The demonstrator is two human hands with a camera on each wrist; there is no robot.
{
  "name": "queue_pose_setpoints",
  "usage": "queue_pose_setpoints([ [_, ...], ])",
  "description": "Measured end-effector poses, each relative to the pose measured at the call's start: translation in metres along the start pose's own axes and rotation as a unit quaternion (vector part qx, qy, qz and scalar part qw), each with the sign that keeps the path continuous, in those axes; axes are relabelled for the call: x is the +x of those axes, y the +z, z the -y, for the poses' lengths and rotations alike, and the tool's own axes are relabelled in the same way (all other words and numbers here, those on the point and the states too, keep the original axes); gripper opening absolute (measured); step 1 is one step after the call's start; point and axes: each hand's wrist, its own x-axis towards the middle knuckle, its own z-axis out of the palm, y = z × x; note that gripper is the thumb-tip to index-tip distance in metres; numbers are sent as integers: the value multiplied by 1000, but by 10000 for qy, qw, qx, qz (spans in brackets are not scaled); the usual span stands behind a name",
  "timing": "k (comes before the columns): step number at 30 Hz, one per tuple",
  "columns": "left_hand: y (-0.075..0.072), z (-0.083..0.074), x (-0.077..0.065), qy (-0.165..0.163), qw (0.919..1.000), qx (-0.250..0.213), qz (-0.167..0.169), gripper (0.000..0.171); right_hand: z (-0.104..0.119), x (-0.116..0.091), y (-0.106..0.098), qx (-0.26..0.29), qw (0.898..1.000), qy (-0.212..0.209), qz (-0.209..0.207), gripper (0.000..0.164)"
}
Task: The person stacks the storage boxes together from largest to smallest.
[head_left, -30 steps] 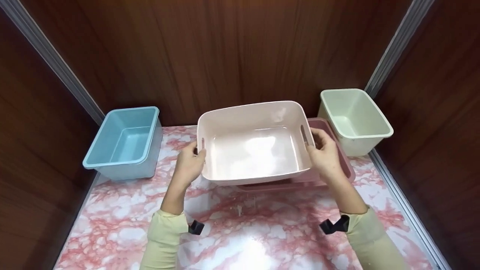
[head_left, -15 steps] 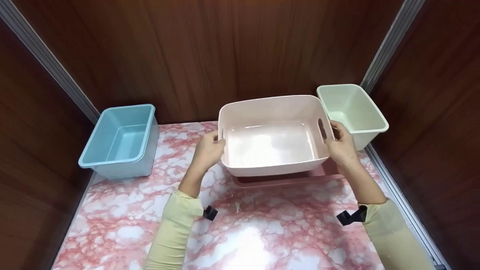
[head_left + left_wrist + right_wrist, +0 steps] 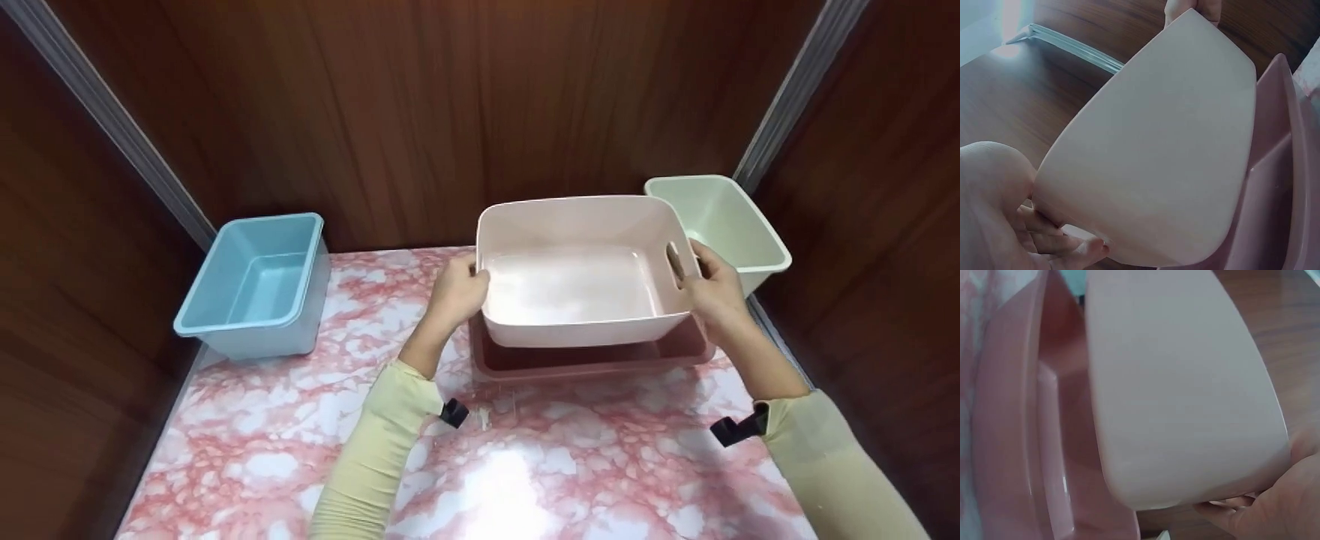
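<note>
A pale pink storage bin (image 3: 577,285) hangs tilted in both hands, its inside facing me and bare. My left hand (image 3: 456,291) grips its left end, the fingers hooked at the handle slot in the left wrist view. On the opposite end my right hand (image 3: 716,292) holds the bin by its oval handle hole, thumb at the front. Directly beneath sits a darker pink bin (image 3: 592,369) on the table, partly hidden by the pale one. In the right wrist view, the pale bin's underside stands over the darker bin's opening (image 3: 1072,422).
A light blue bin (image 3: 251,277) stands at the back left. Behind my right hand a pale green bin (image 3: 720,217) sits in the back right corner. Dark wood panels (image 3: 420,112) enclose the pink marbled table (image 3: 300,450) at the back and sides.
Both hands have carried the pale pink bin to the right, from partly left of the darker pink bin to above it. The other bins stay where they stood.
</note>
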Motion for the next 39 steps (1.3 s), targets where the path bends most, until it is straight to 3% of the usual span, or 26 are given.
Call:
queue_pose_setpoints([
  [13,34,2,22,38,9994,42,348,42,-30,18,-22,94,9998,126,-107,64],
  [22,52,14,28,-6,9984,149,544,32,-44,24,-32,-233,9997,125,7,66],
  [32,52,35,26,-22,9981,173,594,33,-47,37,-23,-117,9992,239,282,66],
  [39,54,48,23,50,9971,487,589,27,-60,38,-22,-134,9971,288,685,69],
])
